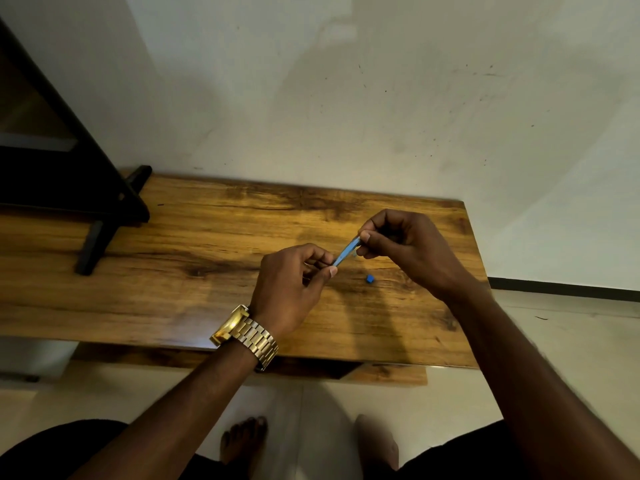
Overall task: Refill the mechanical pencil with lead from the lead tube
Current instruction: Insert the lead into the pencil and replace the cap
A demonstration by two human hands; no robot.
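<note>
We see a wooden tabletop [207, 289] with a warm, knotty grain, set against a pale wall [346, 98] marked with small dark specks and scuffs. At the left, a dark framed piece [52, 161] stands on black feet on the wood. Pale floor tiles [571, 341] lie to the right, edged by a dark skirting strip [568, 289]. Soft shadows fall across the wall.

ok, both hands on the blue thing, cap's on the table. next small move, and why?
Probably tip it so a lead slides out. Left hand and right hand both pinch the blue piece; the small blue cap lies apart on the table.
</note>
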